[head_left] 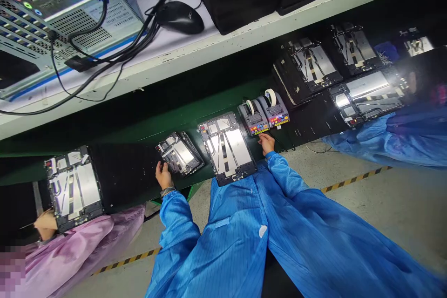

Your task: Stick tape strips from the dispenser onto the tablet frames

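My left hand [163,174], in a blue sleeve with a wrist strap, grips the near left corner of a small opened tablet [180,152] that lies tilted on the black mat. A larger opened tablet [227,148] with silver plates and black strips lies flat in front of me. My right hand [267,142] is curled at the front of the left one of two grey tape dispensers [254,119], its fingertips pinched by the outlet. What it pinches is too small to see. The second tape dispenser [275,108] stands beside it.
A person in a pink coat works at another opened tablet [74,188] to the left. A person in blue sits to the right with several opened tablets [366,95]. Above the green bench edge [139,123], a white shelf [244,32] carries a computer case [52,14], cables and a mouse [179,16].
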A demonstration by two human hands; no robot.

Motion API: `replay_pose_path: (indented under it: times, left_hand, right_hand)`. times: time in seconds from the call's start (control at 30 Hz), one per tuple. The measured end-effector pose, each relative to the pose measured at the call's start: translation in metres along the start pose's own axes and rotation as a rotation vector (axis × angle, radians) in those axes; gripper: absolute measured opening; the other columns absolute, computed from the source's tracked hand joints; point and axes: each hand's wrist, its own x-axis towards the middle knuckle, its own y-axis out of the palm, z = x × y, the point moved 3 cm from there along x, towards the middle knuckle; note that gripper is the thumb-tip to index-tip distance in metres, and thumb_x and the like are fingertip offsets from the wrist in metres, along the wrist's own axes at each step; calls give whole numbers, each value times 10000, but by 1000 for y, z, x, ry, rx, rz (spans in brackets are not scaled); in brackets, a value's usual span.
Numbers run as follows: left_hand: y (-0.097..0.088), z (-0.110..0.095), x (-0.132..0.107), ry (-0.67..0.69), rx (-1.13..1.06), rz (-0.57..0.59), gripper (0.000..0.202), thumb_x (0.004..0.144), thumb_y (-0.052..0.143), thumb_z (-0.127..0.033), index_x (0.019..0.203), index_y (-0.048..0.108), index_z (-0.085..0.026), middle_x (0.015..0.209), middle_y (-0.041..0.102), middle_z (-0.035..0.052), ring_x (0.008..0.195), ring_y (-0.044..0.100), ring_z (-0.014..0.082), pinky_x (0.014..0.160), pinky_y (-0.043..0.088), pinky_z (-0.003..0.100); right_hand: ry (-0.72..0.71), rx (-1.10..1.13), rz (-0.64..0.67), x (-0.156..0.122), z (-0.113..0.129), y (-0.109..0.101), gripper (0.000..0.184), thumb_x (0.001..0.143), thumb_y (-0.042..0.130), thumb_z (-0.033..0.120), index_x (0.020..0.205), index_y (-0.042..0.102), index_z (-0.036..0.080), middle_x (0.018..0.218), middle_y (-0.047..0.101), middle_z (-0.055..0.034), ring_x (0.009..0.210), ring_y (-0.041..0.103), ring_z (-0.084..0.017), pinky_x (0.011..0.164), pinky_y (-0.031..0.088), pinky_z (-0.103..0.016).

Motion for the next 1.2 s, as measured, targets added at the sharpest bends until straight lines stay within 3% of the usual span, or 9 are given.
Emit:
replay_pose_path:
  times: [0.27, 0.37, 0.47, 0.63, 0.73, 0.87, 1.0, 1.1, 1.2]
  left_hand:
    - [-11, -16, -32, 158, 19, -43, 466, 904, 629, -353, 1309, 650, -124, 1316, 656, 124, 1088, 634, 196, 911, 532, 332]
    - [-15, -63, -72, 278, 47, 29, 424, 927, 625, -409, 1237, 689, -128, 1198, 698, 111, 978, 659, 184, 823, 544, 304]
    - [-7, -129, -133, 437, 39, 271, 354, 963, 627, -416, 1187, 734, -163, 997, 719, 69, 819, 643, 155, 761, 527, 286]
    - [42, -213, -236, 738, 22, 914, 470, 905, 747, -319, 1369, 695, -265, 1078, 726, 78, 843, 667, 180, 794, 557, 343]
    - [59, -225, -263, 864, -42, 958, 295, 902, 756, -250, 1189, 797, -303, 989, 747, 67, 863, 694, 204, 765, 573, 362]
    - [46, -212, -266, 805, -39, 716, 129, 874, 789, -237, 966, 845, -307, 847, 750, 51, 778, 710, 221, 705, 590, 392]
    - [-19, -175, -242, 530, -20, 343, 130, 853, 811, -334, 930, 820, -231, 823, 732, 54, 710, 719, 226, 686, 622, 421]
    - [-94, -111, -204, 291, -75, -3, 302, 839, 816, -334, 1076, 744, -161, 878, 744, 50, 758, 753, 220, 798, 644, 444]
    - [-154, -16, -166, 27, -85, -141, 248, 830, 797, -250, 998, 709, -90, 874, 750, 84, 860, 773, 236, 950, 615, 467]
  right_hand:
    - [43, -71, 37, -39, 4, -7, 285, 663, 791, 454, 676, 678, 192, 555, 597, 18, 532, 525, -137, 592, 472, -302]
    - [-6, -61, 40, -61, 34, -40, 343, 679, 807, 511, 734, 693, 192, 556, 582, 26, 550, 536, -144, 624, 492, -313]
    - [-235, -75, 188, -101, 99, -57, 320, 810, 764, 504, 870, 733, 192, 626, 610, 18, 627, 575, -150, 686, 497, -300]
    - [-387, -165, 801, -207, 189, 3, 264, 900, 735, 439, 900, 740, 175, 777, 671, -12, 714, 583, -142, 694, 478, -274]
    - [-356, -177, 1013, -241, 200, 40, 303, 912, 715, 473, 863, 738, 176, 721, 639, 5, 659, 535, -128, 624, 444, -260]
    - [-234, -229, 1129, -248, 194, 51, 352, 936, 677, 518, 975, 785, 185, 686, 629, 10, 625, 523, -130, 584, 428, -266]
    - [-174, -327, 1207, -239, 203, 19, 380, 945, 693, 473, 1211, 781, 216, 770, 722, -25, 710, 644, -173, 703, 525, -318]
    - [-224, -358, 892, -185, 208, -34, 311, 947, 692, 449, 1166, 804, 259, 782, 714, -51, 741, 661, -198, 735, 543, -356]
    - [-312, -247, 431, -98, 187, -94, 265, 888, 733, 425, 1091, 818, 276, 776, 683, -45, 680, 630, -178, 626, 508, -326]
